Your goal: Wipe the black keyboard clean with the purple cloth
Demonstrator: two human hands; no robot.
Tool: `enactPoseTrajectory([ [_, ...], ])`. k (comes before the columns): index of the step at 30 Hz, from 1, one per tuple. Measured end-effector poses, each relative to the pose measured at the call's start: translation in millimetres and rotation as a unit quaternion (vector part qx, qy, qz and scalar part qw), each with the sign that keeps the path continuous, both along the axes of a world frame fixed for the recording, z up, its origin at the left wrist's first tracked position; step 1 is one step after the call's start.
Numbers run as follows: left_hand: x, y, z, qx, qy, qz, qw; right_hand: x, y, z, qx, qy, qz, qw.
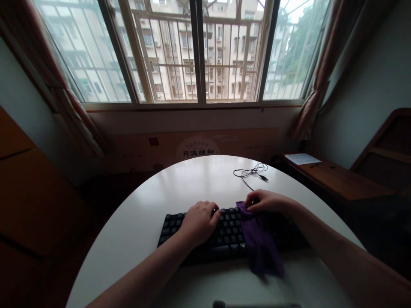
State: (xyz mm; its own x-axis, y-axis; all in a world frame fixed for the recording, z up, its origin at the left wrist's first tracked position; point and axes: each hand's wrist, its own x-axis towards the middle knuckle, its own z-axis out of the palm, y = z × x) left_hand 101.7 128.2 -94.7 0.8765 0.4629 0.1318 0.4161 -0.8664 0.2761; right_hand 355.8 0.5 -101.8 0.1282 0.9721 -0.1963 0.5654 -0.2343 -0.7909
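Note:
A black keyboard (228, 229) lies flat on the white round table (128, 239). My left hand (199, 220) grips its back edge left of the middle, palm over the keys, with the fingertips hidden behind the edge. Toward the right part of the keyboard, my right hand (263, 201) pinches the top end of a purple cloth (261, 244). The cloth drapes forward across the keys and hangs past the front edge, its lower end slightly blurred. My right forearm covers part of the keyboard's right end.
A loosely coiled black cable (244, 173) with a USB plug (263, 178) lies behind the keyboard. At the near table edge, a grey rod with a dark end (218, 304) is partly cut off. A wooden surface (340, 177) holding a paper sheet (302, 159) stands to the right.

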Motion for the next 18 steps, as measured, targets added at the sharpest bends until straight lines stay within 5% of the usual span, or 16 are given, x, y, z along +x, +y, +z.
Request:
enactPoseTrajectory([
  [10,0.5,-1.4,2.1,-0.003,0.001,0.002,1.000,-7.5,5.4,-4.7,-0.005,0.021,-0.093,0.995],
  [18,0.3,-2.3,4.6,-0.008,0.005,0.004,1.000,-8.4,-2.3,-10.8,0.105,-0.033,-0.063,0.992],
])
